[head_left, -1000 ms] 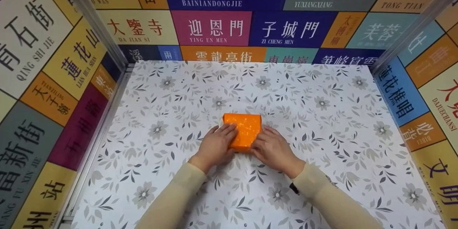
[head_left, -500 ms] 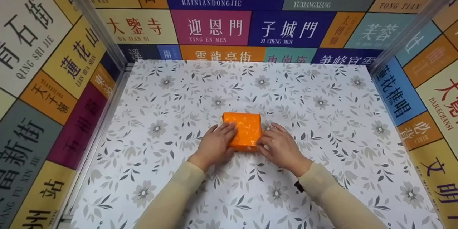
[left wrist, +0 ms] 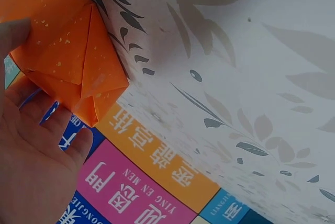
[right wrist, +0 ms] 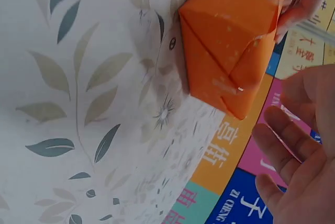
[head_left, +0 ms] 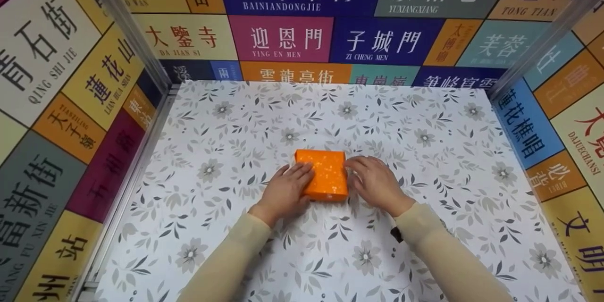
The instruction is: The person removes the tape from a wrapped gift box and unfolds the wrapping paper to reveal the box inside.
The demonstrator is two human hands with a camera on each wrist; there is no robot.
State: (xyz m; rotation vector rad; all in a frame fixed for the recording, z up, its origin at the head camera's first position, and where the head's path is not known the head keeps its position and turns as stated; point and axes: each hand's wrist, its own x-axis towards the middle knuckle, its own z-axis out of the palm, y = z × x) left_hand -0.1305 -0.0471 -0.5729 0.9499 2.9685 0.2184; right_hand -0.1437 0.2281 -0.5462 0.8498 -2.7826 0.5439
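An orange paper-wrapped box (head_left: 326, 174) with small light specks lies on the table in front of the person. The left hand (head_left: 285, 191) holds its left side, fingers over the top; in the left wrist view the thumb lies against the orange paper (left wrist: 57, 35). Folded triangular flaps show on the box's end (right wrist: 230, 62) in the right wrist view. Beside the box's right edge is the right hand (head_left: 377, 183), fingers loosely bent, with nothing between them. Its fingertips are right at that edge in the head view.
A white cloth with grey flowers and leaves (head_left: 236, 122) covers the table (head_left: 424, 137). Panels of coloured signs (head_left: 283, 37) stand at the back and both sides, with metal posts at the corners. A dark item (head_left: 396, 234) shows at the right cuff.
The right hand has drawn back from the box's near right corner, then moved up along its right side with its fingers loosened. The left hand and the box stay in place.
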